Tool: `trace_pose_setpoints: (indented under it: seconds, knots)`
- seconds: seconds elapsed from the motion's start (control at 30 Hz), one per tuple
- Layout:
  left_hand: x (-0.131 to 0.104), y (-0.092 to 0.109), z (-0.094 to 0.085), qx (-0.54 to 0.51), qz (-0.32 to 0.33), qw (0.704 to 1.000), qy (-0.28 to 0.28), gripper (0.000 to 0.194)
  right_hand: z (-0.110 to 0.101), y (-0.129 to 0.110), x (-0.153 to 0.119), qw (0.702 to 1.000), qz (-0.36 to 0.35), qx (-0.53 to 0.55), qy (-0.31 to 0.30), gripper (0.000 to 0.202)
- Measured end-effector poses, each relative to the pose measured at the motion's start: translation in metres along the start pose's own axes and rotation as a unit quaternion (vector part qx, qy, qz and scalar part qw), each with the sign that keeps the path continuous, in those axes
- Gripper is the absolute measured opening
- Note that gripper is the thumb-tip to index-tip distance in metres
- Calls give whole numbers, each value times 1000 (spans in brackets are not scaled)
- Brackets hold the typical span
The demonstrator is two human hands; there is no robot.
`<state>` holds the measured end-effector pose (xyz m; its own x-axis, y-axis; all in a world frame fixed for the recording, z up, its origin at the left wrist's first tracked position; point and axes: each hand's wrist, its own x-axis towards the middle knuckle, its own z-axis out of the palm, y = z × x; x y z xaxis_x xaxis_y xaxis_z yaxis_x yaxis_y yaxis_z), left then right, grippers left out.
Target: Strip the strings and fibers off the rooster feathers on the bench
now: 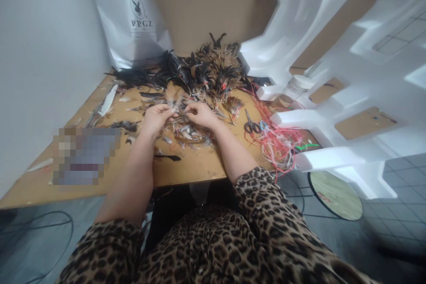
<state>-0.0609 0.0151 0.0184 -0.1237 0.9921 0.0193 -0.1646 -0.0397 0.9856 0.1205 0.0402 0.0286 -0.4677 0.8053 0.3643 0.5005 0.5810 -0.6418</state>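
Over a scatter of loose feathers [191, 135] on the wooden table, my left hand [157, 117] pinches a brown, fluffy feather [175, 94] that stands up from its fingertips. My right hand [200, 114] is close beside it, its thumb and fingers pressed together; whatever is between them is too small to make out. Behind both hands lies a large pile of black and brown feathers [216, 64]. A small feather bunch [235, 105] with reddish ties rests to the right of my right hand.
Black-handled scissors [252, 127] lie right of the hands, beside tangled pink and white strings [278, 142]. White foam pieces [319, 159] cover the right side. A silver bag [136, 31] stands at the back left. A blurred-out object [86, 155] lies front left, and a round stool [336, 195] stands below right.
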Motion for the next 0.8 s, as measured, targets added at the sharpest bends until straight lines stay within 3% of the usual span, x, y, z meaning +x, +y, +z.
trace_pose_setpoints:
  seconds: [0.2, 0.43, 0.63, 0.8]
  knots:
    - [-4, 2, 5, 20, 1, 1000, -5, 21, -1, -7, -2, 996, -22, -92, 0, 17]
    - [-3, -2, 5, 36, 2, 999, -25, 23, 0, -7, -2, 995, -33, -92, 19, 16]
    - [1, 2, 0, -56, -16, 998, 28, 18, 4, 5, 0, 995, 32, -87, 41, 15]
    - [3, 4, -2, -114, -15, 993, 26, 16, 6, 6, 2, 993, 37, -55, 97, 25]
